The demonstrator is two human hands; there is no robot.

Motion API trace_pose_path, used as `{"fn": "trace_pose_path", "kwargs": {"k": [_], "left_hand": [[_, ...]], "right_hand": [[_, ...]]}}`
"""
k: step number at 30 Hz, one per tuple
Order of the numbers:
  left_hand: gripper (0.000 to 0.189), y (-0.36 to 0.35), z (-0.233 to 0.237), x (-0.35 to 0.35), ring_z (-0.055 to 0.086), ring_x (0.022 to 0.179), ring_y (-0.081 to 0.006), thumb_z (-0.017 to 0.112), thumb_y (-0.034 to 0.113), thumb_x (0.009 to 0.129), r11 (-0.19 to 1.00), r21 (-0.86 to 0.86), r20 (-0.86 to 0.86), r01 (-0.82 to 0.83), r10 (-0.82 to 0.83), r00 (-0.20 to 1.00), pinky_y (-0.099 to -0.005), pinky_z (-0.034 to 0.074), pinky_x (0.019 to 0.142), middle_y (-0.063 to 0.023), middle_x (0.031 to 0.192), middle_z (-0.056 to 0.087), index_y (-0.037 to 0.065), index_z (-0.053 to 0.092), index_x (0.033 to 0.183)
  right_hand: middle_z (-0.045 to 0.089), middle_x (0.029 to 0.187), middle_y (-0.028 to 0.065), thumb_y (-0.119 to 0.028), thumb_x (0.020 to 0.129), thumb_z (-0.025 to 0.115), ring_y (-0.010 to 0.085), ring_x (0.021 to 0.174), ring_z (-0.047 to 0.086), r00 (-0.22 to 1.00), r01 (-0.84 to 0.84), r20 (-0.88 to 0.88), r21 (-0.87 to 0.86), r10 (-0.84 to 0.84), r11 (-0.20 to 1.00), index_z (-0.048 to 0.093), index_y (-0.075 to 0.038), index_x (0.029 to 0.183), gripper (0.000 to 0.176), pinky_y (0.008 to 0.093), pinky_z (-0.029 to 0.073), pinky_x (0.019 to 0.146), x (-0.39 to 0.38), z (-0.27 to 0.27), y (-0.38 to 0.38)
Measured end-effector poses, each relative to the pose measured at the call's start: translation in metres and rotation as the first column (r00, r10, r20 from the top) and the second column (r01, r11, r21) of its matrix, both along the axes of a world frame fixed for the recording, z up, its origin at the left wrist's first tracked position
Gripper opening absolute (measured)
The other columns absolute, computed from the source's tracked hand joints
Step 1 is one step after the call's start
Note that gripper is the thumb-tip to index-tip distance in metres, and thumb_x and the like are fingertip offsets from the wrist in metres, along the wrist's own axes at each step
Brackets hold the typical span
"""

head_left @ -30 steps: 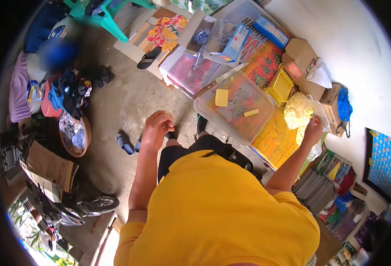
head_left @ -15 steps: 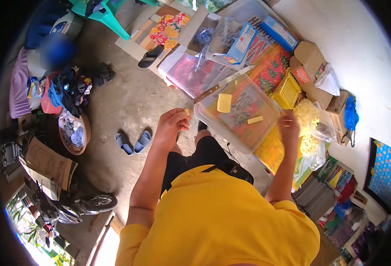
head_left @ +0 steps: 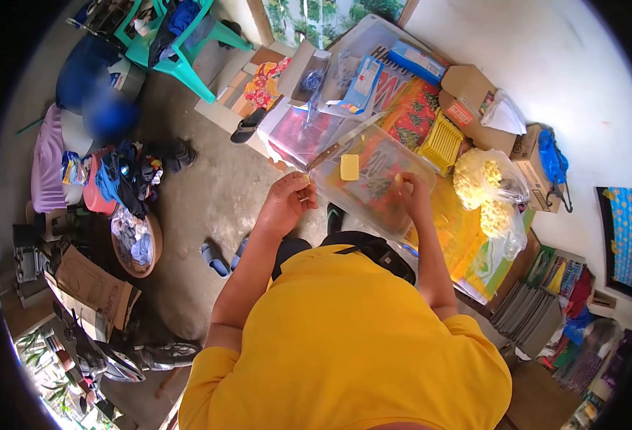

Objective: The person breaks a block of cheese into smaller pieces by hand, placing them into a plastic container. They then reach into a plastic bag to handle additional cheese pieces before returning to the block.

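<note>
- Since the frame half a second earlier, the right hand (head_left: pixel 412 195) has swung away from the bag of yellow puffs (head_left: pixel 484 188) and now rests over the clear tub (head_left: pixel 373 208). The left hand (head_left: pixel 287 206) has edged up to the tub's near corner.
- Left hand: curled almost closed, thumb and fingertips pinched on a small yellow piece (head_left: pixel 305 179), held just off the tub's corner and above the floor (head_left: pixel 208 186).
- Right hand: fingers bent down onto a yellow strip (head_left: pixel 400 177) lying on the tub's clear top. I cannot tell whether it is gripped or only touched.
- A yellow block (head_left: pixel 349 167) lies on the same clear top, between the two hands. A knife (head_left: pixel 341 145) lies just beyond it, along the far edge.
- Likely risks:
  - The tub seems to jut past the worktop (head_left: pixel 453 231), so a downward press by the right hand could tip it.
  - A forward reach could brush the knife.
  - A slack pinch would drop the small piece onto the floor.
</note>
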State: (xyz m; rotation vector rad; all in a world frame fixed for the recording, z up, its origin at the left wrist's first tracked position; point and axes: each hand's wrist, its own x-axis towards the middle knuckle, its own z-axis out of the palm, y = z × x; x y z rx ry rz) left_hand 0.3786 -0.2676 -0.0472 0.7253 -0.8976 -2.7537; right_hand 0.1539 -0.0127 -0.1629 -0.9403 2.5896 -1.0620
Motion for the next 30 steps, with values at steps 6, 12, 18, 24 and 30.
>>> {"fn": "trace_pose_path", "kwargs": {"k": [6,12,18,24,30], "left_hand": [[0.011,0.008,0.004,-0.018,0.059,0.070,-0.0163,0.060,0.016,0.084,0.997,0.021,-0.001,0.069,-0.069,0.998,-0.0323,0.051,0.067,-0.0052,0.080,0.061,0.007,0.058,0.090],[0.011,0.015,0.013,-0.054,0.058,0.066,-0.0130,0.063,0.015,0.083,0.940,-0.271,0.124,0.209,-0.181,0.976,-0.0280,0.049,0.064,-0.0039,0.073,0.061,0.005,0.060,0.085],[0.015,0.018,0.025,-0.100,0.059,0.070,-0.0113,0.065,0.011,0.082,0.727,-0.638,0.111,0.253,-0.238,0.965,-0.0251,0.048,0.066,-0.0042,0.078,0.063,0.002,0.060,0.093],[0.015,0.017,0.018,-0.130,0.061,0.071,-0.0158,0.057,0.008,0.083,0.956,-0.055,-0.180,0.289,-0.294,0.939,-0.0311,0.053,0.069,-0.0093,0.084,0.063,0.000,0.058,0.095],[0.020,0.016,-0.019,-0.148,0.062,0.072,-0.0166,0.053,0.008,0.083,0.949,0.097,-0.133,0.300,-0.287,0.949,-0.0344,0.056,0.070,-0.0108,0.088,0.062,-0.001,0.056,0.101]], "right_hand": [[0.063,0.096,0.0043,-0.021,0.094,0.051,0.0134,0.084,0.061,0.290,0.535,0.922,-0.377,0.255,0.756,0.057,-0.005,0.114,0.026,0.0273,0.050,0.068,-0.001,0.061,-0.010],[0.063,0.097,0.0024,-0.021,0.092,0.056,0.0108,0.086,0.060,0.414,0.453,0.881,-0.418,0.229,0.787,0.057,-0.004,0.113,0.027,0.0261,0.049,0.069,0.010,0.104,-0.020],[0.063,0.096,0.0018,-0.019,0.088,0.061,0.0087,0.082,0.060,0.669,0.323,0.731,-0.448,0.134,0.833,0.059,-0.004,0.110,0.026,0.0240,0.048,0.068,0.026,0.139,-0.032],[0.063,0.096,0.0010,-0.018,0.087,0.062,0.0079,0.081,0.059,0.584,0.393,0.785,-0.494,0.204,0.775,0.058,-0.003,0.110,0.027,0.0229,0.047,0.068,0.026,0.155,-0.044],[0.062,0.094,-0.0002,-0.018,0.087,0.062,0.0080,0.079,0.059,0.557,0.481,0.828,-0.390,0.070,0.785,0.058,-0.004,0.112,0.029,0.0223,0.047,0.068,0.015,0.139,-0.051]]}}
